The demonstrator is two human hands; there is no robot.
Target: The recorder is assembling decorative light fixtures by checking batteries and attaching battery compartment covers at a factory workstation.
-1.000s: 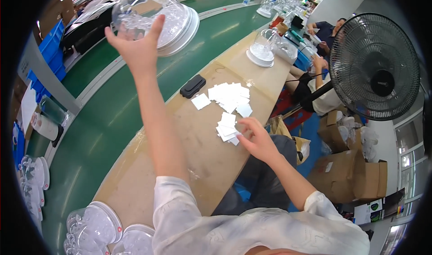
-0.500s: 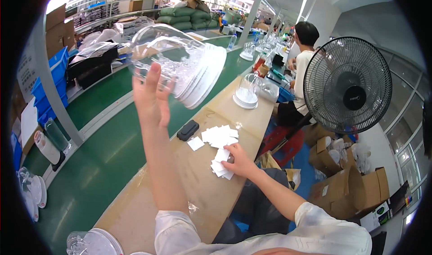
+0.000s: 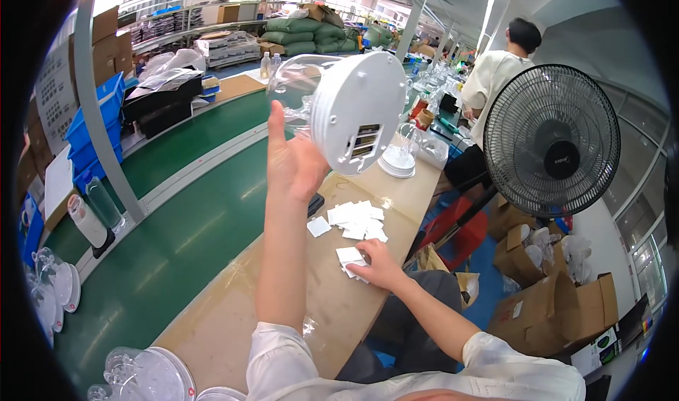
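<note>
In my raised left hand is a clear dome lamp tipped on its side, its round white base turned so the underside shows. A recessed battery slot with batteries in it is visible there. My left thumb points up beside the dome, and the other fingers are partly hidden behind it. Low over the table, my right hand pinches at a small stack of white square cards. Just beyond lies a looser heap of white cards. A dark object is partly covered by my left arm.
Another dome lamp stands farther along the table. More lie at the near left. A green conveyor belt runs along the left. To the right are a black fan, cardboard boxes and a co-worker.
My left hand has rotated the dome lamp, bringing the base's underside into view, and it appears farther right. My right hand stays at the small card stack. The co-worker has shifted.
</note>
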